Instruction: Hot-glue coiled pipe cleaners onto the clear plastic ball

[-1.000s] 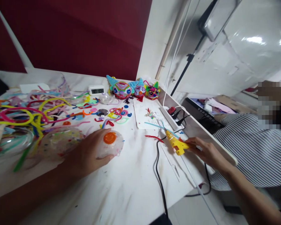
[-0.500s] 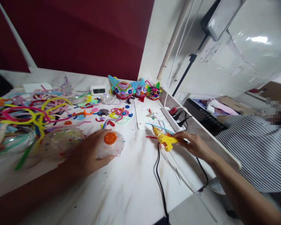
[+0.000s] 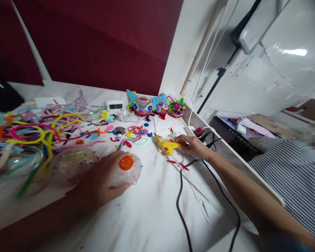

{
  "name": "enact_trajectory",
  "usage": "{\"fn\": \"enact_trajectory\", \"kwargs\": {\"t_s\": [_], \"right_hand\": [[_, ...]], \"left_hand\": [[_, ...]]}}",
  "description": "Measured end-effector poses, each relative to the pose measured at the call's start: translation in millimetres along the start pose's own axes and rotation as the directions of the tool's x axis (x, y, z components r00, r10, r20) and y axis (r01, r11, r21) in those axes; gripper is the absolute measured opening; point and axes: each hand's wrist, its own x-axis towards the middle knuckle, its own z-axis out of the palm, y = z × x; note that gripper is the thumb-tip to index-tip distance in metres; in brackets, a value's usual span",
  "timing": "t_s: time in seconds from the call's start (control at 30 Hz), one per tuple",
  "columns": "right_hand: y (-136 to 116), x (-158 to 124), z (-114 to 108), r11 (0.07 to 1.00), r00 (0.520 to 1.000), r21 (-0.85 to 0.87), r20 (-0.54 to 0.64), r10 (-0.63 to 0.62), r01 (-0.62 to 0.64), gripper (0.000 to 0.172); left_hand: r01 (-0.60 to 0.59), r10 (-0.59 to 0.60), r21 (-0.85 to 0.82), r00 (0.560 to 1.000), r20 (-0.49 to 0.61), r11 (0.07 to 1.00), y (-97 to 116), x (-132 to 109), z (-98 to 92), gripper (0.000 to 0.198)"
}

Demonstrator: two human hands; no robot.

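Note:
My left hand (image 3: 102,180) is wrapped around a clear plastic ball (image 3: 132,175) on the white table. An orange coiled disc (image 3: 126,162) sits on the ball's upper side. My right hand (image 3: 195,145) grips a yellow hot glue gun (image 3: 169,146) by its rear part, nozzle pointing left and away from me. The gun is to the right of the ball and apart from it. A red piece (image 3: 177,165) lies just below the gun, beside a thin clear stick.
Colourful pipe cleaners (image 3: 47,131) and clear plastic domes (image 3: 70,164) cover the left. Several decorated animal-face ornaments (image 3: 143,106) and a small digital clock (image 3: 114,105) stand at the back. A power strip (image 3: 191,130) and black cables (image 3: 182,206) lie right. A person in a striped shirt (image 3: 291,175) is beyond the edge.
My right hand has brought the glue gun leftward, closer to the ball. My left hand still holds the ball in about the same place. The view has shifted slightly.

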Motion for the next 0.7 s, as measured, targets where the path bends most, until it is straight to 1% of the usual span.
{"fn": "enact_trajectory", "kwargs": {"t_s": [0.13, 0.23, 0.33, 0.43, 0.5, 0.63, 0.7], "right_hand": [[3.5, 12.7, 7.8, 1.000, 0.999, -0.022, 0.033, 0.022, -0.022, 0.027], [-5.2, 11.4, 5.2, 0.997, 0.999, -0.064, 0.015, 0.048, -0.047, 0.026], [-23.7, -2.3, -2.8, 0.991, 0.998, -0.113, -0.004, 0.068, -0.068, 0.023], [-44.8, -21.9, -7.0, 0.987, 0.994, -0.141, 0.071, 0.085, -0.074, 0.016], [-55.2, -32.4, -4.8, 0.982, 0.985, -0.157, 0.122, 0.121, -0.101, 0.013], [-62.9, -39.9, 6.1, 0.960, 0.965, -0.207, 0.140, 0.222, -0.191, 0.018], [-63.5, -38.9, 10.5, 0.949, 0.958, -0.228, 0.137, 0.252, -0.217, 0.023]], "left_hand": [[0.028, -0.028, -0.017, 0.999, 0.016, 0.999, 0.5, 2.0, -2.9, 0.081], [0.026, -0.025, -0.030, 0.999, 0.035, 0.999, 0.7, 3.2, -2.3, 0.082], [0.021, -0.020, -0.062, 1.000, 0.017, 0.998, 0.4, 3.3, 1.6, 0.081], [0.028, -0.031, -0.102, 0.999, -0.018, 0.994, 0.0, 3.5, 4.4, 0.079], [0.027, -0.029, -0.103, 0.999, -0.020, 0.994, 0.8, 4.4, 2.8, 0.079], [0.031, -0.028, -0.060, 0.999, 0.036, 0.998, 6.3, 7.9, -6.1, 0.077], [0.021, -0.019, -0.062, 0.999, 0.028, 0.998, 9.5, 9.4, -9.5, 0.076]]}}
